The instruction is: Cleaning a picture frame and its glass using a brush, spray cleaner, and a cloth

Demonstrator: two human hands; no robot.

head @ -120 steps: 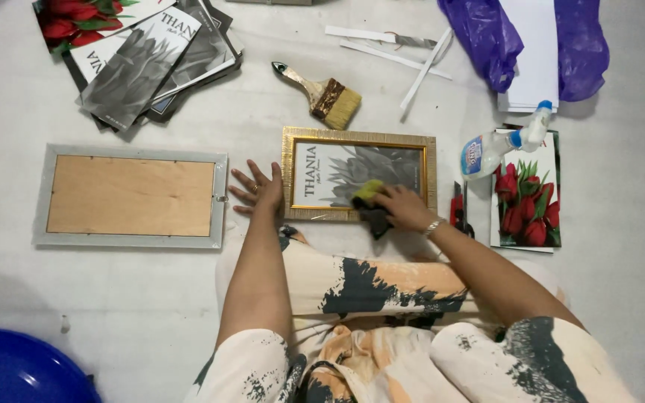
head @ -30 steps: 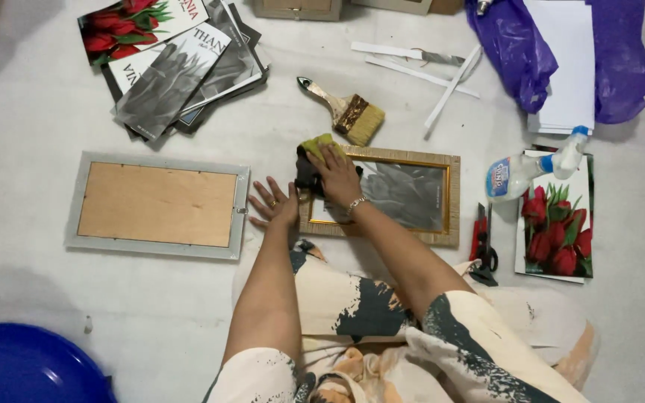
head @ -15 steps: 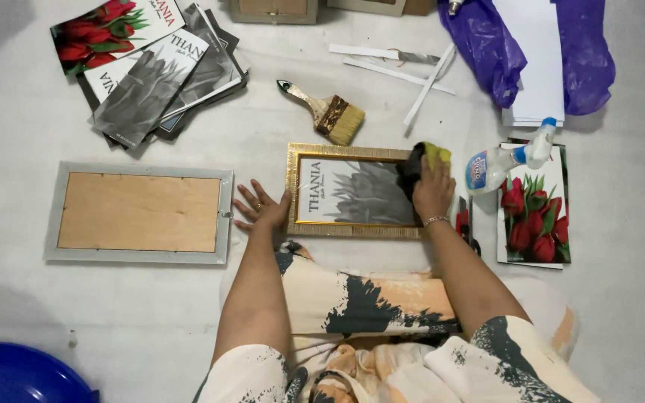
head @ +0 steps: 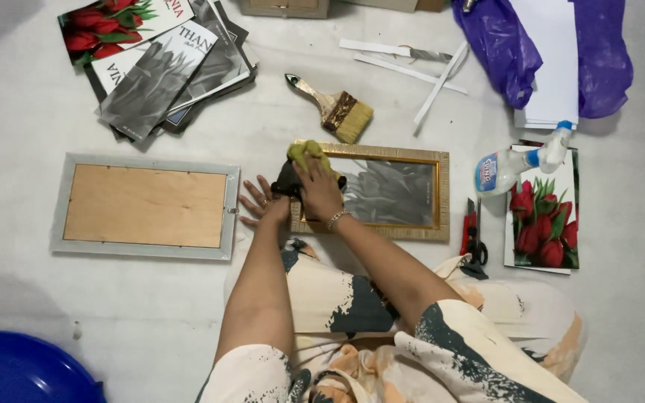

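Observation:
A gold picture frame point(head: 412, 231) with a grey print under glass lies flat in front of me. My right hand point(head: 318, 188) presses a yellow and dark cloth point(head: 304, 154) onto the frame's left end. My left hand point(head: 261, 203) rests flat with fingers spread on the floor, touching the frame's left edge. A silver frame point(head: 143, 207) lies face down to the left, its wooden backing up.
A paintbrush point(head: 334, 107) lies beyond the gold frame. A spray bottle point(head: 516, 163) and a tulip print point(head: 543, 224) sit right, with red scissors point(head: 473, 240) beside them. Stacked prints point(head: 154, 63) are far left, purple plastic point(head: 502, 45) far right, a blue tub point(head: 16, 371) near left.
My right hand has swept the cloth from the frame's right end across the glass to its left end. My left hand stays by the frame's left edge.

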